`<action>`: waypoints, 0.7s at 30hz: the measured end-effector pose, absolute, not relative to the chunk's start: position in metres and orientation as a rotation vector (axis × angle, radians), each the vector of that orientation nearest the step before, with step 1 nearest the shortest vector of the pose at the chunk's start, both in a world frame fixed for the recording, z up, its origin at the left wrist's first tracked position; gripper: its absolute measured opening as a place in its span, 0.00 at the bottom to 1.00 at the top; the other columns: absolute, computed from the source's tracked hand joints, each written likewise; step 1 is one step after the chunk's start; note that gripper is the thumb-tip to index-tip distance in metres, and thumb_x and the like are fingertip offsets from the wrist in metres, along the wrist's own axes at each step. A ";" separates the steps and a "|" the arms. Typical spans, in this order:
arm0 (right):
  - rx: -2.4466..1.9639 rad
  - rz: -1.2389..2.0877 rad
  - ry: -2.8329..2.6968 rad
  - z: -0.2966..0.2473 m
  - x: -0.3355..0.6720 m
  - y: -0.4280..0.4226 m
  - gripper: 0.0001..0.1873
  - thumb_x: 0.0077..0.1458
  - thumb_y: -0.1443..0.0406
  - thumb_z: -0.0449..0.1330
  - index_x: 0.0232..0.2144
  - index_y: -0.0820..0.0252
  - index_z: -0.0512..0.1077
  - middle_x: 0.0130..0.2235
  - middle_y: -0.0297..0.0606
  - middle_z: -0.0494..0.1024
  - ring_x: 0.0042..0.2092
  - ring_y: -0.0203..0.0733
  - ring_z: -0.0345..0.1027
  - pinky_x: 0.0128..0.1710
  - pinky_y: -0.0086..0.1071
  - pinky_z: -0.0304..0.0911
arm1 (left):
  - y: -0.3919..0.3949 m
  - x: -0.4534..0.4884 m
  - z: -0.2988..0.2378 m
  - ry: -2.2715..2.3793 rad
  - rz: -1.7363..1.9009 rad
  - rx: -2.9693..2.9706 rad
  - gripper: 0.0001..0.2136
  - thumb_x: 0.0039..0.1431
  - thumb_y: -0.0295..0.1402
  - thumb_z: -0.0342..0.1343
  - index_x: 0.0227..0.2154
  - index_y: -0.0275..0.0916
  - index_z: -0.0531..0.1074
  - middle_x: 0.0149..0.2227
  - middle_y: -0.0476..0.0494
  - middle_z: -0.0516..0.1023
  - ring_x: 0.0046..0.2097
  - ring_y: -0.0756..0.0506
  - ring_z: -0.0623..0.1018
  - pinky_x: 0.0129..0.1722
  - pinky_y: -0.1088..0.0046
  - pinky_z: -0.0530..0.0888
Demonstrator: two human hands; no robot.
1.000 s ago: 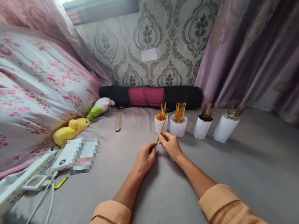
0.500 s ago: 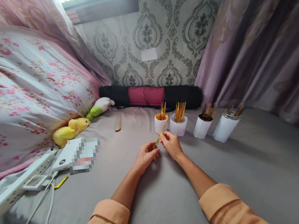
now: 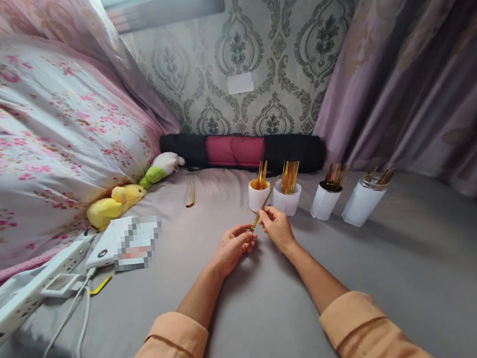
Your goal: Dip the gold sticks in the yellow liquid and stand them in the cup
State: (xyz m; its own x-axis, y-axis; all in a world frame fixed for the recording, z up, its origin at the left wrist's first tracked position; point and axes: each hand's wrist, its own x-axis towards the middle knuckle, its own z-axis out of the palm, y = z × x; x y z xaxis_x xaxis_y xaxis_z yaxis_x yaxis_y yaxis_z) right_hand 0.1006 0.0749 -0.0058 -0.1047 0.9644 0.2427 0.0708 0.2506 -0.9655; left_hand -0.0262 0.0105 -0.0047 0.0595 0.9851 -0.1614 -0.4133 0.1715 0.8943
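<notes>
Orange sleeves [image 3: 175, 334] w/ turned-back cuffs at bottom edge; white cables [image 3: 83, 351] run off a white power strip [image 3: 34, 294], far L. Mid-bed, L hand [image 3: 238, 242] has thumb + fingers closed on lower end of a thin gold strip [image 3: 265, 201]; R hand [image 3: 276, 229] pinches it a bit higher, fingertips together. Strip slants up & away, tip overlapping the gap btwn 2 short white-wrapped pots, 1st [image 3: 259, 200] and 2nd [image 3: 288, 203], both w/ gold sticks upright. To R, a 3rd pot [image 3: 326, 203] and a tall jar [image 3: 360, 205] hold darker sticks. Small gold bundle [image 3: 190, 196] lies on grey sheet [image 3: 208, 210], L of pots. Behind: black/maroon roll [image 3: 236, 150] against patterned wall [image 3: 238, 49].
</notes>
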 end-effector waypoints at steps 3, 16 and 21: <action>-1.033 1.048 -1.439 -0.006 0.101 0.075 0.17 0.48 0.52 0.54 0.27 0.62 0.68 0.20 0.31 0.67 0.18 0.31 0.56 0.17 0.25 0.53 | 0.010 -0.028 -0.005 0.901 1.231 0.745 0.18 0.43 0.30 0.62 0.39 0.30 0.69 0.30 0.40 0.74 0.26 0.54 0.70 0.25 0.78 0.64; -1.027 1.060 -1.417 -0.003 0.103 0.074 0.16 0.48 0.54 0.54 0.28 0.62 0.69 0.21 0.31 0.67 0.18 0.30 0.56 0.17 0.25 0.53 | 0.012 -0.029 0.000 0.862 1.219 0.601 0.08 0.51 0.27 0.55 0.36 0.30 0.70 0.29 0.40 0.74 0.25 0.54 0.71 0.22 0.80 0.66; -1.008 1.076 -1.421 -0.001 0.103 0.072 0.17 0.48 0.54 0.54 0.31 0.63 0.69 0.21 0.32 0.67 0.19 0.31 0.56 0.16 0.24 0.52 | 0.012 -0.029 0.001 0.841 1.212 0.567 0.08 0.52 0.26 0.53 0.37 0.31 0.69 0.29 0.40 0.74 0.25 0.54 0.71 0.23 0.80 0.67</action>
